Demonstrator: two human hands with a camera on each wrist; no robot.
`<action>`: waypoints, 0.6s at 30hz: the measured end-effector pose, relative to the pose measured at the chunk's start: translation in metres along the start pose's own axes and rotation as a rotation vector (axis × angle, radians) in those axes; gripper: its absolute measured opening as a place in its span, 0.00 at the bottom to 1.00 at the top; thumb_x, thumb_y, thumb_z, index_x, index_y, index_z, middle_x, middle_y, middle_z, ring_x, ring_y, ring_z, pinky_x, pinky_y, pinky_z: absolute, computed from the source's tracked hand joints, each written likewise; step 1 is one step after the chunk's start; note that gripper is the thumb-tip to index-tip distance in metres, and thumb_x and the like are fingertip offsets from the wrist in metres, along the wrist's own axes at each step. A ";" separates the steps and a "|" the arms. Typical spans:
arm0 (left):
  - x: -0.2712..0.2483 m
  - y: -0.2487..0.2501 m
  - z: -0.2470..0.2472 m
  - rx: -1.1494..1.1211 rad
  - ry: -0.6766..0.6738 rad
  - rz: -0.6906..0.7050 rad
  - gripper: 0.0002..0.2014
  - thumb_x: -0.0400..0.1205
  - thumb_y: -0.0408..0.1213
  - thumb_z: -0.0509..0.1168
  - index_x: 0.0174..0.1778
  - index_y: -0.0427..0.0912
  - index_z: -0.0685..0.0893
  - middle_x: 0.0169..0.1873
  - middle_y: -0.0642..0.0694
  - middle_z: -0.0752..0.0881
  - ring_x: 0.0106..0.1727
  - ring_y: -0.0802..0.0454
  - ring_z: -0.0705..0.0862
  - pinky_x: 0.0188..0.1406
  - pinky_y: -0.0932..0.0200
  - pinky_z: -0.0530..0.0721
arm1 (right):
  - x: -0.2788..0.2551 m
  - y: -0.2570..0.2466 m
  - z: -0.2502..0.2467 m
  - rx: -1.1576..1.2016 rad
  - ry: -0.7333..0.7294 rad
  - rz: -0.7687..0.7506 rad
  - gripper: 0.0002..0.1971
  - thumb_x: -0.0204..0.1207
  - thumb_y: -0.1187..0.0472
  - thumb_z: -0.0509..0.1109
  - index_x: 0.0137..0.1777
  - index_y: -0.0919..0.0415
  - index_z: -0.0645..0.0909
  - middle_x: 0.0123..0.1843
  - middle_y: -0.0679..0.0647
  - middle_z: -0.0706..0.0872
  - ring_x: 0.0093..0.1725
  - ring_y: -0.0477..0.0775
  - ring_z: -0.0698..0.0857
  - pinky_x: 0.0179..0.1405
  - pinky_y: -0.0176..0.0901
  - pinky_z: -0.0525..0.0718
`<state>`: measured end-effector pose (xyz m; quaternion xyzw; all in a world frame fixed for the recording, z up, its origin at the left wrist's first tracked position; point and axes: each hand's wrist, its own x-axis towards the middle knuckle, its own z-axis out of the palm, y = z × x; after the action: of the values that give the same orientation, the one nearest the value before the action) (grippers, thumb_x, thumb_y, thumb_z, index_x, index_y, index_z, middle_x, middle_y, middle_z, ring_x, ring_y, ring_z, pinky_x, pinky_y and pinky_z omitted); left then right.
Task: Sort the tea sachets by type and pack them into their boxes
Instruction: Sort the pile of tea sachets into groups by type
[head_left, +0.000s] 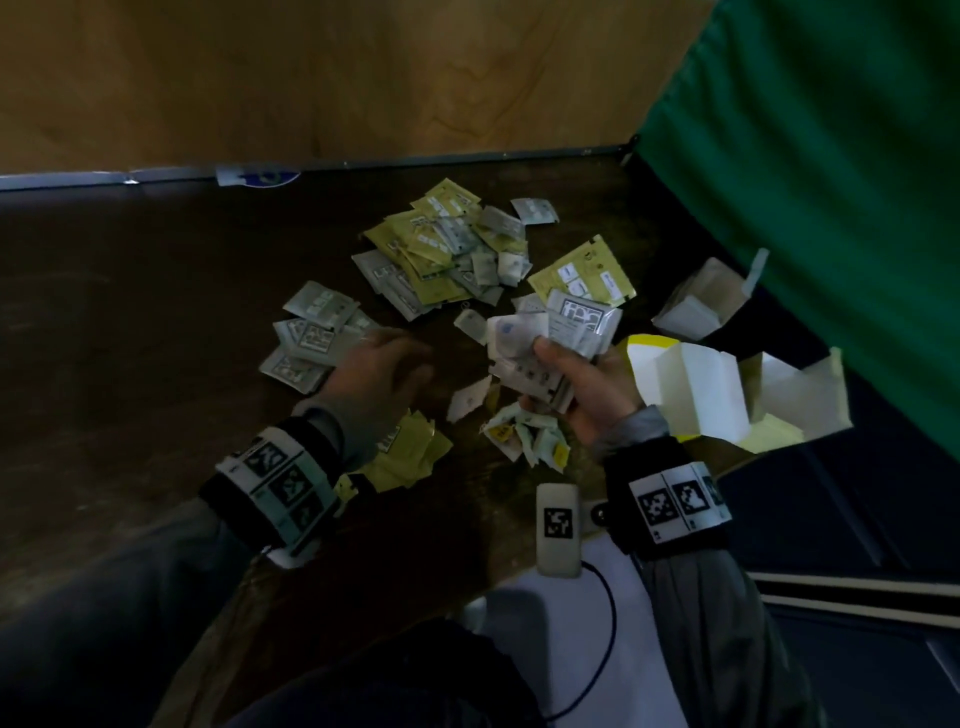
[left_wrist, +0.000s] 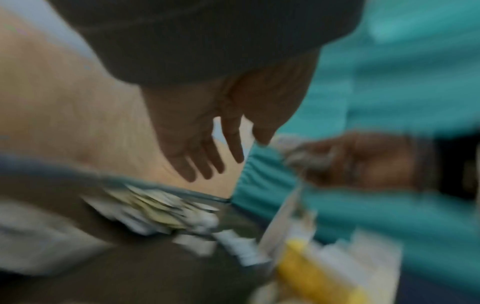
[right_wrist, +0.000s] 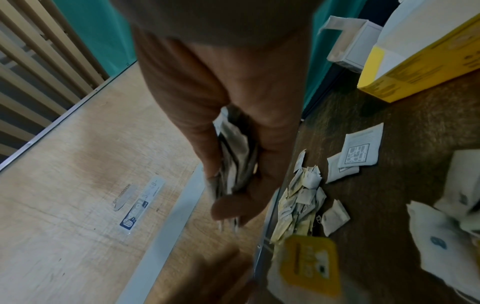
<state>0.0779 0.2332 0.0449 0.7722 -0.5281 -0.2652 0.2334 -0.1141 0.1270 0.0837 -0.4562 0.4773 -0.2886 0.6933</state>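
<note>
Right hand (head_left: 582, 387) gripping thick sachet stack (head_left: 550, 338), left hand (head_left: 379, 374) spread, empty, above worktop (head_left: 156, 312); risk: overfull fan slipping, remixing with unsorted sachets.

The head view is dim and murky, darkest at its lower corners. The left wrist view is smeared throughout by motion blur. The right wrist view is brighter and sharper, though soft and stretched towards its edges.

Left wrist view motion-blurred; sachet print illegible; yellow box (head_left: 691, 395) partly behind right hand (head_left: 582, 384)
</note>
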 end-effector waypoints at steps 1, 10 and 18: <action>0.001 0.017 0.002 -0.153 0.008 0.050 0.17 0.83 0.45 0.59 0.68 0.47 0.78 0.65 0.46 0.77 0.61 0.50 0.79 0.54 0.62 0.79 | -0.002 0.002 0.000 -0.004 0.000 -0.003 0.09 0.76 0.66 0.69 0.56 0.60 0.80 0.47 0.62 0.87 0.38 0.61 0.89 0.25 0.46 0.85; 0.019 0.057 0.023 -0.630 -0.033 -0.087 0.13 0.75 0.43 0.73 0.52 0.45 0.84 0.48 0.44 0.88 0.49 0.48 0.87 0.52 0.50 0.87 | -0.009 0.010 -0.002 0.012 -0.062 0.015 0.08 0.77 0.68 0.67 0.54 0.59 0.82 0.47 0.64 0.88 0.39 0.63 0.90 0.27 0.49 0.86; 0.033 0.055 0.056 -0.943 -0.090 -0.328 0.03 0.75 0.37 0.73 0.42 0.46 0.85 0.45 0.38 0.89 0.49 0.40 0.89 0.53 0.39 0.87 | -0.004 0.008 -0.031 -0.009 0.196 -0.008 0.12 0.74 0.67 0.72 0.57 0.60 0.82 0.59 0.66 0.86 0.57 0.69 0.86 0.53 0.71 0.84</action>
<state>0.0136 0.1792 0.0326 0.6434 -0.2319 -0.5413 0.4891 -0.1444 0.1224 0.0741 -0.4308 0.5425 -0.3323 0.6401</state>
